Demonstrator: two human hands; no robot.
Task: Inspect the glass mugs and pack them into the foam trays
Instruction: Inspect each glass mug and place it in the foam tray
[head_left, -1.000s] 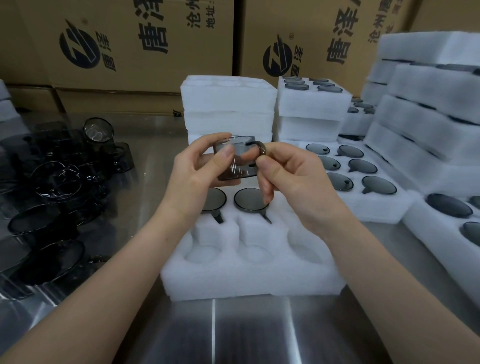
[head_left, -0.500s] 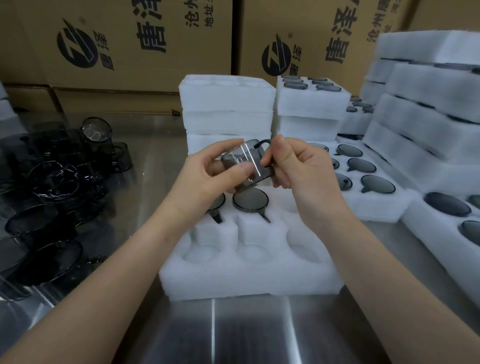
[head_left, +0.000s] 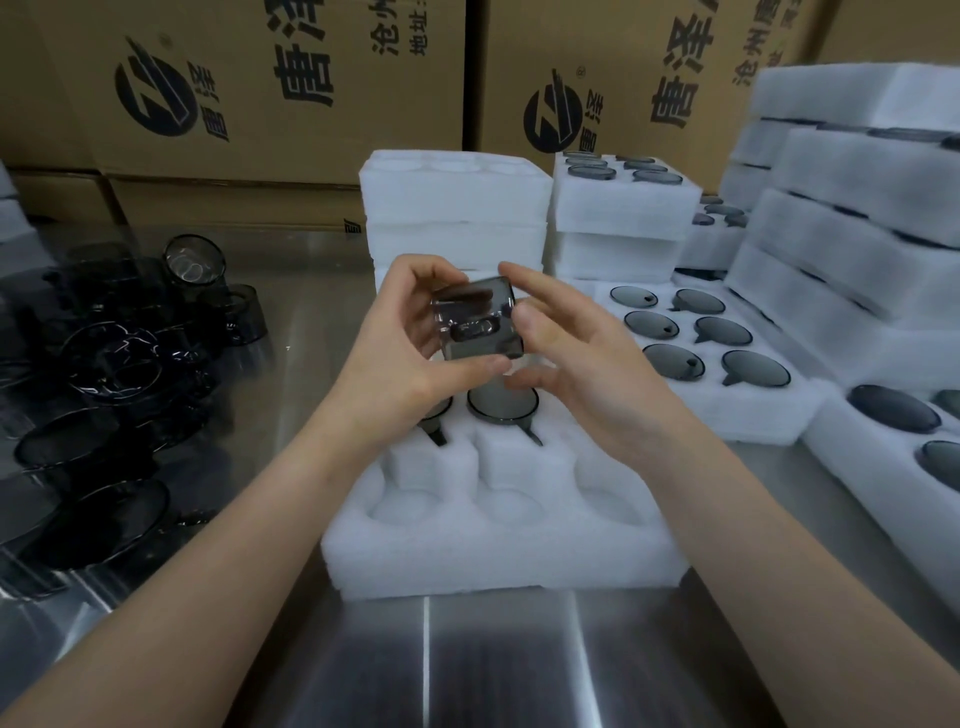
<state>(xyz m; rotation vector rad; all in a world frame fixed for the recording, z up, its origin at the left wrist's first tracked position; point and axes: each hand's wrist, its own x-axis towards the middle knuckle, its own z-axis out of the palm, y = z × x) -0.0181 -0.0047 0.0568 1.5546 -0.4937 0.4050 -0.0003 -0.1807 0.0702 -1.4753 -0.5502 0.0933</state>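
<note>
- Stacked cardboard boxes (head_left: 291, 88) wall the back; a shiny steel surface (head_left: 498, 665) carries loose dark mugs (head_left: 114, 358) at left and filled trays (head_left: 701, 338) at right.
- Held tilted above the foam tray (head_left: 498, 556), the glass mug (head_left: 475, 322) turns its handle toward the camera, probably so light shows flaws.
- Around it curls the grip of the left hand (head_left: 395, 353); the right hand (head_left: 587, 374), fingers loosely spread, only touches its side.
</note>
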